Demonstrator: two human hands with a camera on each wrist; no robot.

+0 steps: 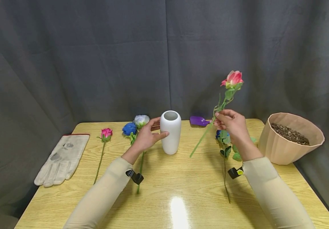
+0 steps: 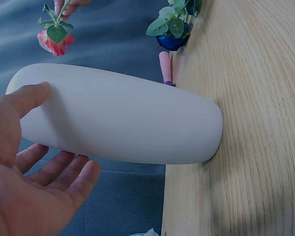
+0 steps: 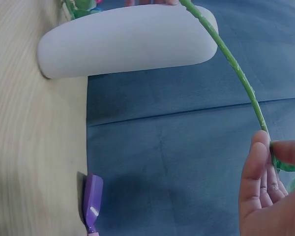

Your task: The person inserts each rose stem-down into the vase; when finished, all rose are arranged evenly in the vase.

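Your left hand (image 1: 145, 137) is cupping the white vase (image 1: 170, 132), fingers loosely open, thumb and fingertips touching its side. The vase is standing upright mid-bench (image 1: 175, 190). Your right hand (image 1: 233, 124) is pinching the stem of the pink rose (image 1: 233, 78), holding it tilted in the air right of the vase, bloom uppermost.

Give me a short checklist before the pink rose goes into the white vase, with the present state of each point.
1. Vase upright on the table: ok.
2. Vase mouth open, nothing visible inside: ok.
3. Left hand steadies the vase: ok, thumb touches it.
4. Right hand pinches the pink rose stem: ok.
5. Stem tip above the mouth: not ok, it hangs low, right of the vase.
6. Vase depth: cannot tell.
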